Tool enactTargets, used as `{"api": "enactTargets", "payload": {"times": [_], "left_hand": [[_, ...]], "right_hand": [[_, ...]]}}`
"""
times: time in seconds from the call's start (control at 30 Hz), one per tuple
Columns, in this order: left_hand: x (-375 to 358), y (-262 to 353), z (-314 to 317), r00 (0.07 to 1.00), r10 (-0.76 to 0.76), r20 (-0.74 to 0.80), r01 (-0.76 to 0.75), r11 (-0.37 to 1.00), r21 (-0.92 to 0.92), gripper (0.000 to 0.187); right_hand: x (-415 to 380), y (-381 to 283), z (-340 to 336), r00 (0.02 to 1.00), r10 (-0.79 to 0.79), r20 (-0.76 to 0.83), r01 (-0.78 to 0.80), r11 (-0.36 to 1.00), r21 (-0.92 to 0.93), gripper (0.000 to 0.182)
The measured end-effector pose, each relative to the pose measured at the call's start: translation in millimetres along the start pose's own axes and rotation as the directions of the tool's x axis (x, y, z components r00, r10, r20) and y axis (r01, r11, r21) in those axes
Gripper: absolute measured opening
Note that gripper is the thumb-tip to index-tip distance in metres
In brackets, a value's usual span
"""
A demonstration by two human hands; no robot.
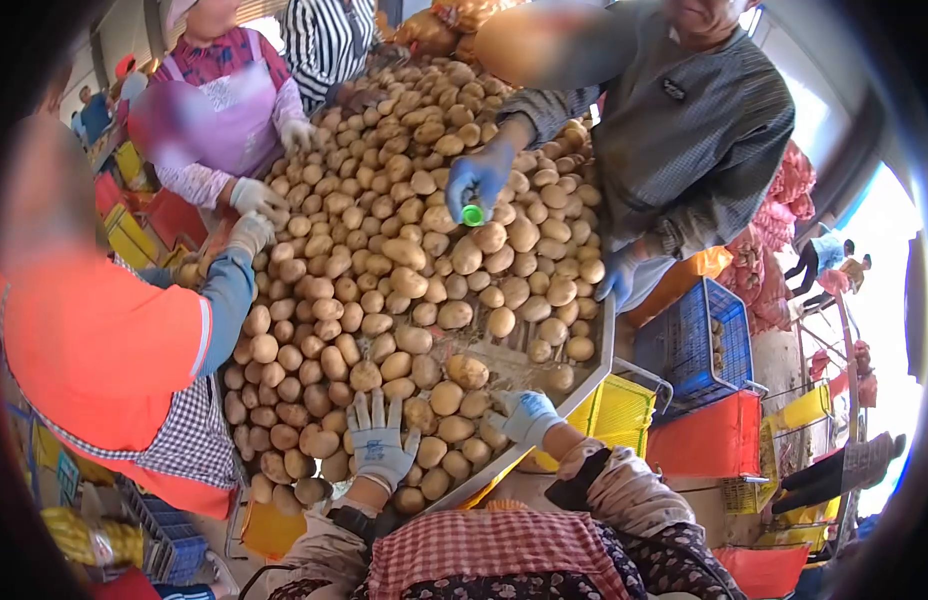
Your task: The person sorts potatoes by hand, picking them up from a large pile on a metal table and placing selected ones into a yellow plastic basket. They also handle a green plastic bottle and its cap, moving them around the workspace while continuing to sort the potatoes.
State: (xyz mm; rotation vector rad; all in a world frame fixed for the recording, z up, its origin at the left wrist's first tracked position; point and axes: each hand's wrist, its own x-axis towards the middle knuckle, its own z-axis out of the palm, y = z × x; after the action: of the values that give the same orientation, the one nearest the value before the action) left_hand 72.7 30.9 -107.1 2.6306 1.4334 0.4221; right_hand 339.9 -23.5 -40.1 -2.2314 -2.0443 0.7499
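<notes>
Many potatoes point(414, 340) cover a metal-edged sorting table point(584, 385). My left hand point(382, 440), in a white glove with blue print, lies open on the potatoes at the near edge, fingers spread and pointing away from me. My right hand point(527, 415), gloved the same way, is at the table's near right edge. Its fingers reach left, apart, beside a few potatoes point(476, 403), and nothing shows in its grasp. A larger potato point(468, 371) lies between and beyond my hands.
Across the table, a co-worker's blue-gloved hand point(481, 180) holds a small round green object point(472, 215). Other gloved co-workers stand at the left and far left. A blue crate point(694, 345), a red crate point(706, 440) and a yellow crate point(624, 412) stand at the right.
</notes>
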Motion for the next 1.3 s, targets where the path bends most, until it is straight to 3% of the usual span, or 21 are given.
{"api": "enactTargets", "payload": {"times": [0.07,0.23,0.3,0.33,0.4,0.43,0.47,0.53,0.6,0.67,0.7,0.77,0.87,0.97,1.07,1.1,1.13,1.17,1.2,1.27,1.3], "left_hand": [[0.7,-0.9,0.4,1.0,0.007,0.002,-0.008,1.0,0.02,0.068],[7.2,-1.0,-5.8,1.0,-0.007,-0.001,0.007,1.0,0.009,0.066],[15.2,-2.7,-10.8,0.992,-0.126,-0.004,0.121,0.964,-0.238,0.064],[22.4,0.2,-14.0,0.992,-0.126,0.002,0.123,0.965,-0.232,0.064],[56.4,8.7,-23.4,0.975,-0.027,-0.219,0.0,0.993,-0.122,0.063],[74.1,15.8,-26.8,0.972,-0.064,-0.224,0.043,0.994,-0.099,0.062],[86.3,19.9,-22.0,0.974,-0.062,-0.217,0.042,0.994,-0.097,0.062],[113.9,25.5,-8.0,0.946,-0.004,-0.323,-0.002,1.0,-0.019,0.062],[121.0,37.5,3.3,0.983,-0.04,-0.177,0.033,0.999,-0.04,0.061],[113.5,39.7,23.9,0.992,0.117,-0.038,-0.118,0.993,-0.025,0.057],[114.0,40.7,24.6,0.987,0.135,-0.09,-0.136,0.991,-0.013,0.052],[122.7,37.9,16.4,0.99,0.119,-0.072,-0.125,0.987,-0.097,0.052],[133.3,35.4,2.6,0.99,0.08,-0.114,-0.099,0.98,-0.174,0.048],[142.7,38.2,-4.9,0.98,0.048,-0.195,-0.13,0.892,-0.433,0.041],[153.6,39.5,-2.4,0.999,-0.024,-0.024,0.002,0.735,-0.678,0.039],[171.7,61.7,-51.2,0.978,-0.021,0.206,0.203,0.293,-0.934,0.041],[181.8,69.9,-55.9,0.974,-0.019,0.226,0.222,0.297,-0.929,0.041],[187.9,76.0,-55.7,0.976,0.058,0.208,0.202,0.095,-0.975,0.043],[190.3,82.7,-57.0,0.974,0.127,0.186,0.2,-0.111,-0.973,0.045],[196.2,104.7,-85.4,0.913,0.284,0.293,0.375,-0.301,-0.877,0.047],[194.6,111.3,-84.7,0.908,0.27,0.319,0.386,-0.246,-0.889,0.048]], "right_hand": [[4.1,9.0,1.7,0.999,0.043,-0.002,-0.043,0.994,0.104,0.052],[19.3,14.7,-10.4,0.99,0.036,0.134,-0.04,0.999,0.034,0.053],[24.7,20.8,-12.5,0.996,-0.003,0.088,-0.013,0.983,0.182,0.047],[32.2,32.4,-5.8,0.996,-0.005,0.09,-0.012,0.982,0.189,0.047],[56.7,61.8,8.6,0.99,-0.016,-0.143,0.049,0.973,0.226,0.039],[52.2,52.1,-16.5,0.986,0.093,-0.142,-0.021,0.897,0.441,0.033],[54.5,50.9,-28.3,0.986,0.096,-0.137,-0.025,0.894,0.447,0.033],[66.7,51.5,-49.6,0.838,0.198,-0.508,0.123,0.839,0.53,0.03],[81.4,50.1,-74.5,0.691,0.194,-0.696,0.341,0.761,0.551,0.038],[85.8,38.1,-113.6,0.629,0.116,-0.769,0.417,0.784,0.459,0.054],[88.0,31.5,-132.4,0.629,0.129,-0.767,0.409,0.783,0.468,0.054],[94.7,22.4,-161.2,0.838,0.044,-0.543,0.275,0.826,0.492,0.065],[114.5,21.8,-173.6,0.792,-0.043,-0.608,0.31,0.888,0.341,0.068],[117.6,26.3,-174.2,0.843,-0.011,-0.538,0.303,0.836,0.458,0.058],[101.0,20.3,-161.3,0.821,0.063,-0.568,0.294,0.806,0.514,0.05],[92.7,20.0,-153.4,0.815,0.054,-0.577,0.328,0.778,0.536,0.051],[84.1,20.1,-142.4,0.808,0.048,-0.587,0.36,0.748,0.557,0.052],[78.3,19.7,-125.0,0.847,0.05,-0.529,0.388,0.622,0.68,0.05],[69.7,18.7,-112.3,0.758,-0.061,-0.65,0.554,0.585,0.592,0.047],[60.7,24.1,-91.4,0.806,-0.045,-0.59,0.515,0.545,0.662,0.046],[56.5,24.7,-87.6,0.872,0.027,-0.488,0.44,0.391,0.808,0.048]]}}
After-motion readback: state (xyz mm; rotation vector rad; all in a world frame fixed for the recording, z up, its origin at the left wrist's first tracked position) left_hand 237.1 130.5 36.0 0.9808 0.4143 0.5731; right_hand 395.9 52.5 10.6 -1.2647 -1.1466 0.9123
